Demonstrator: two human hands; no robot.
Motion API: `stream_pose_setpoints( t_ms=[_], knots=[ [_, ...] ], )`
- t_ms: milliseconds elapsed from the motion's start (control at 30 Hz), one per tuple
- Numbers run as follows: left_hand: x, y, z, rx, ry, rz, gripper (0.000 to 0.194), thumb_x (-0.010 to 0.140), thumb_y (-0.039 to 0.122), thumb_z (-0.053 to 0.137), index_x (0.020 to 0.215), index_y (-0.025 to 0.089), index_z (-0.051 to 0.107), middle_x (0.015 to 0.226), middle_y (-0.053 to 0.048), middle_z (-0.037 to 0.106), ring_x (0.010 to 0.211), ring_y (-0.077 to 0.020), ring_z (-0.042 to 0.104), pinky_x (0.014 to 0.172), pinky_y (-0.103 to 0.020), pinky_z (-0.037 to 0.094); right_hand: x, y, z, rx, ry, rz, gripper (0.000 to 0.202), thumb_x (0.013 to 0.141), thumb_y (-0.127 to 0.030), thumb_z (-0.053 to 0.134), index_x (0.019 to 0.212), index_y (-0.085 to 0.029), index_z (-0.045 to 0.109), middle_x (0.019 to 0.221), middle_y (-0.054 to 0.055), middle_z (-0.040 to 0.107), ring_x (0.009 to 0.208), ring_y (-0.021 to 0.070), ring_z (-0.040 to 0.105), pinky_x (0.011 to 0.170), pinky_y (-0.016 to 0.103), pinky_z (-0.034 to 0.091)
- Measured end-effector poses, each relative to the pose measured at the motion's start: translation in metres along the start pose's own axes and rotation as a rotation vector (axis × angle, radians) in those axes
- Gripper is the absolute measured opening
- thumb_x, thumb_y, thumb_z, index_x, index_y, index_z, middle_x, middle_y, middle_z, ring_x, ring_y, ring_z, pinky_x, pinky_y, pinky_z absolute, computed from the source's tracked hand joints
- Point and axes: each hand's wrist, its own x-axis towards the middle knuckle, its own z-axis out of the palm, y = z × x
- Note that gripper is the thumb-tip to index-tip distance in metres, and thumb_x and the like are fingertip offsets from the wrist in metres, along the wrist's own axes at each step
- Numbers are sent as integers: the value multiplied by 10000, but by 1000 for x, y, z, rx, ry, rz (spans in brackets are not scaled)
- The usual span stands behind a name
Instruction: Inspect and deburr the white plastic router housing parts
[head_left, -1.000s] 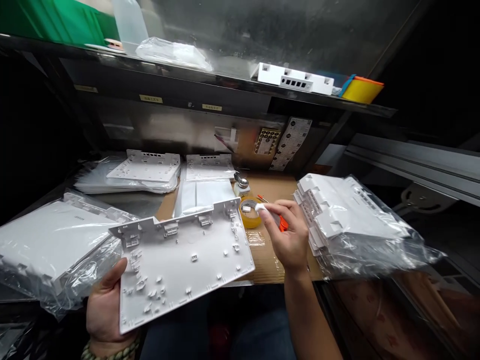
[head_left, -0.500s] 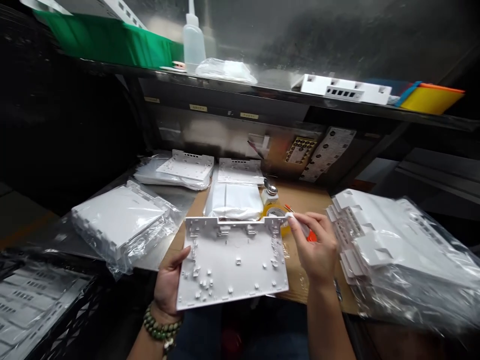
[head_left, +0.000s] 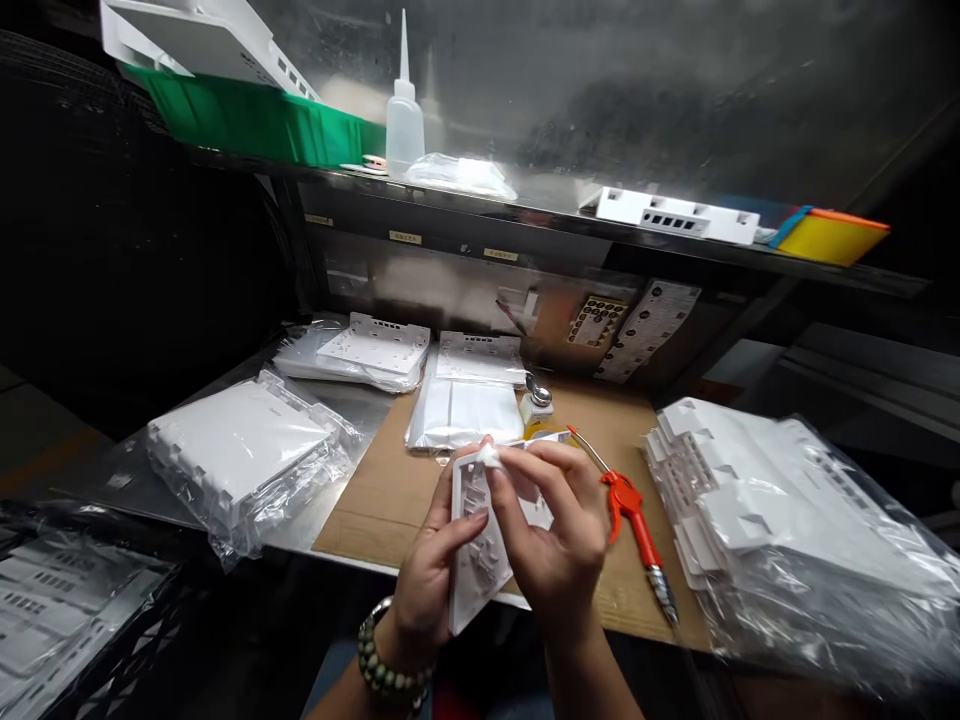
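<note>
A white plastic housing panel [head_left: 474,585] is held upright and turned at an angle, its inner side with small clips and posts partly showing. My left hand [head_left: 426,575] grips its left edge, thumb on the inner face. My right hand [head_left: 564,530] pinches a small white wad [head_left: 490,456], perhaps cloth or tissue, against the panel's top corner. The right hand hides much of the panel. To the right on the cardboard lies a red air blow gun [head_left: 628,505]. A small pump bottle [head_left: 536,402] stands behind the hands.
Bagged white panels [head_left: 795,500] are stacked at the right; another bagged stack [head_left: 240,435] lies at the left. More panels [head_left: 375,345] rest at the back. Overhead, a shelf holds a green bin [head_left: 255,120], a squeeze bottle [head_left: 405,125] and a yellow container [head_left: 832,238].
The panel has swung from facing me to an angled, edge-on pose. My right hand has moved left with the white wad, uncovering the blow gun. The view has shifted slightly.
</note>
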Motion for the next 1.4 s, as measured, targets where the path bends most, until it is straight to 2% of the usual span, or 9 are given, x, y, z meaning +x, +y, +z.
stream_pose_setpoints(
  t_ms=[567,767,867,1000,1067,1167,1233,1333,1400],
  knots=[
    [2,-3,0,-21,27,3,632,862,147,759,1416,408,601,1587,80,518,1479,-272,458,1257,-394,354,-1,12,1,-43,16,-13,250,909,-111,725,1123,-237,745,993,47,639,913,187,662,816,359,587],
    [1,3,-1,-23,27,26,649,893,136,726,1464,390,551,1533,41,585,1472,-272,467,1262,-401,340,1,30,-6,-112,58,45,177,921,-148,724,1073,-232,759,998,51,647,927,198,665,827,362,581],
    [2,2,-2,-20,28,27,681,901,130,713,1502,380,509,1508,31,611,1456,-254,489,1267,-376,326,3,23,-6,-92,71,45,203,907,-137,741,1078,-245,761,990,39,644,916,188,659,811,348,570],
    [4,1,-1,-44,41,10,830,902,118,698,1599,392,339,1498,28,621,1437,-244,511,1260,-367,334,4,13,1,-43,-27,-18,198,928,-155,718,1102,-241,759,1006,51,653,925,194,666,832,370,573],
    [5,7,-3,-59,66,-11,913,911,111,670,1637,408,201,1482,2,635,1401,-264,551,1244,-414,368,4,30,0,-77,-20,9,159,942,-207,708,1085,-237,770,1015,60,658,939,201,665,848,376,568],
    [6,29,-15,-87,89,-27,908,942,100,581,1649,408,102,1492,-54,624,1349,-312,600,1212,-523,402,2,87,-6,-219,38,206,226,949,-379,684,1063,-213,786,1045,81,664,970,225,658,885,390,549],
    [7,48,-27,-122,14,-53,819,972,147,524,1660,335,123,1520,-115,590,1353,-357,589,1207,-580,384,-4,134,-8,-439,-128,447,413,951,-512,587,1100,-181,783,1091,109,665,1005,253,646,909,412,528],
    [6,71,-43,-174,-199,-90,699,1001,288,457,1651,190,220,1547,-183,543,1408,-408,519,1232,-612,310,-17,190,-3,-536,-372,591,436,835,-523,634,949,-149,828,928,145,696,971,344,628,908,512,500],
    [5,80,-48,-180,-299,-77,665,1008,353,406,1632,156,285,1557,-183,529,1451,-407,465,1253,-607,252,-26,209,1,-570,-467,632,450,780,-521,661,929,-136,839,907,172,703,977,385,614,911,548,486]
  ],
)
